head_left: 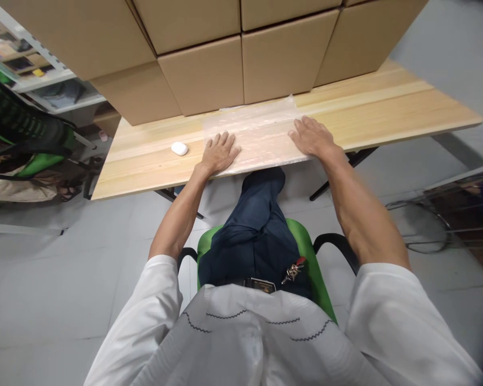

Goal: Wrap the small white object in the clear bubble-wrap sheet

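Note:
A sheet of clear, shiny plastic wrap or film [265,134] lies flat on the wooden table [386,115], reaching from the front edge back toward the boxes. My left hand [220,153] rests palm down on its left side with the fingers spread. On the right side of the film, my right hand [313,136] also lies flat, fingers stretched out and slightly apart. Neither hand grips anything. A small white rounded object [179,148], perhaps a computer mouse or a small case, sits on the table to the left of my left hand.
Several closed cardboard boxes [203,75] are stacked along the back of the table. I sit on a green chair [306,241] with black armrests. Another black and green chair [28,134] stands at the left, before a white shelf [80,99]. A wire rack [467,230] is at the right.

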`<control>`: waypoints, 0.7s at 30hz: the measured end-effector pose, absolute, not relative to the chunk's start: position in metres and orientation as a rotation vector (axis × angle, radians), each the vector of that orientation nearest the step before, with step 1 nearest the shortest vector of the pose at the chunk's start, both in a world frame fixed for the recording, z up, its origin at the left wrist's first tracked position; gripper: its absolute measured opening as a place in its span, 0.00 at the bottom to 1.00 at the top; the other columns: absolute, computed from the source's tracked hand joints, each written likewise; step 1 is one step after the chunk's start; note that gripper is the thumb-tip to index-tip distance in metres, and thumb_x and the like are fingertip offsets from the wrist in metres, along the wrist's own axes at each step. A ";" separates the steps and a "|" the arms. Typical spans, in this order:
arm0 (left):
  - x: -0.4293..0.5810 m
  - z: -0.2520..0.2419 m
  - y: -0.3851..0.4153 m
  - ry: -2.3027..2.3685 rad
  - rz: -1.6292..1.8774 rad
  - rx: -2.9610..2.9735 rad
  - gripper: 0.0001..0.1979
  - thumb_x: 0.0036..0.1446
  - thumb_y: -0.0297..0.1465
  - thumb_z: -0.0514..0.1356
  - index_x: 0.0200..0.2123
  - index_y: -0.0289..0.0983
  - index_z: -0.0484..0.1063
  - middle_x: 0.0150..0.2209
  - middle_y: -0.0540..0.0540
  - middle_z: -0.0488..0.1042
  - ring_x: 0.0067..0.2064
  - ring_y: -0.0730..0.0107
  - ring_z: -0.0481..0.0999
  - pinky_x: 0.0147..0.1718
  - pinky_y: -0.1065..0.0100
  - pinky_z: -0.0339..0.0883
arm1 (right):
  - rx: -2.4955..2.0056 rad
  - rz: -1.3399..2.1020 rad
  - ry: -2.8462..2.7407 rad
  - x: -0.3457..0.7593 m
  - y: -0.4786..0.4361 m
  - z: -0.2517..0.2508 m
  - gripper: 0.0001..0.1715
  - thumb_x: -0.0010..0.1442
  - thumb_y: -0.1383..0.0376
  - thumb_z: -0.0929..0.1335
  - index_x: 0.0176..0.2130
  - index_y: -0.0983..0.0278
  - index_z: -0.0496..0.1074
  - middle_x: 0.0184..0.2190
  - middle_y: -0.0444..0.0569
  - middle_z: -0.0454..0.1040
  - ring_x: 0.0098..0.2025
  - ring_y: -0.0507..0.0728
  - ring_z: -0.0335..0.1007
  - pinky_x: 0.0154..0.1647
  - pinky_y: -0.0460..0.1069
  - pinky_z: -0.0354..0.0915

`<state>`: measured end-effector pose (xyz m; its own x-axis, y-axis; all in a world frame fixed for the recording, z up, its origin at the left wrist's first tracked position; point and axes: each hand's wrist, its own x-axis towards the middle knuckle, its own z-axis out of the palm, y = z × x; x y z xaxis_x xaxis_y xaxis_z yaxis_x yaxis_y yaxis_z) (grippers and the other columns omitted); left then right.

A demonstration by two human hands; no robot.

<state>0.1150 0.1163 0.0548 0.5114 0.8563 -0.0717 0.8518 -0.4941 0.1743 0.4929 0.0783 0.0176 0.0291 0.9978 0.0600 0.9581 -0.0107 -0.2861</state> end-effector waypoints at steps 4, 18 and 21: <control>0.116 0.056 0.114 1.473 0.048 2.577 0.42 0.87 0.55 0.43 0.92 0.42 0.56 0.94 0.37 0.50 0.94 0.38 0.48 0.91 0.34 0.42 | -2.138 0.194 -1.979 0.500 0.067 0.025 0.52 0.87 0.46 0.55 0.88 0.78 0.59 0.91 0.75 0.54 0.92 0.83 0.50 0.90 0.82 0.50; 0.121 0.060 0.123 1.510 -0.003 2.591 0.43 0.87 0.55 0.42 0.92 0.42 0.54 0.94 0.37 0.48 0.94 0.38 0.47 0.91 0.33 0.42 | -1.864 0.142 -2.100 0.410 0.053 0.049 0.50 0.87 0.39 0.55 0.91 0.61 0.62 0.91 0.57 0.59 0.94 0.80 0.45 0.93 0.82 0.38; 0.122 0.060 0.122 1.544 -0.027 2.598 0.43 0.87 0.55 0.40 0.93 0.41 0.54 0.94 0.37 0.47 0.95 0.40 0.47 0.91 0.36 0.42 | -1.781 0.282 -2.245 0.376 0.048 0.045 0.48 0.86 0.44 0.56 0.91 0.62 0.60 0.93 0.55 0.54 0.94 0.77 0.44 0.94 0.78 0.43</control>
<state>0.1218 0.1224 0.0604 0.4800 0.8740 -0.0758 0.8761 -0.4731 0.0933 0.3762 0.0482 0.0453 -0.2139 0.9733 0.0830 0.9226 0.2292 -0.3104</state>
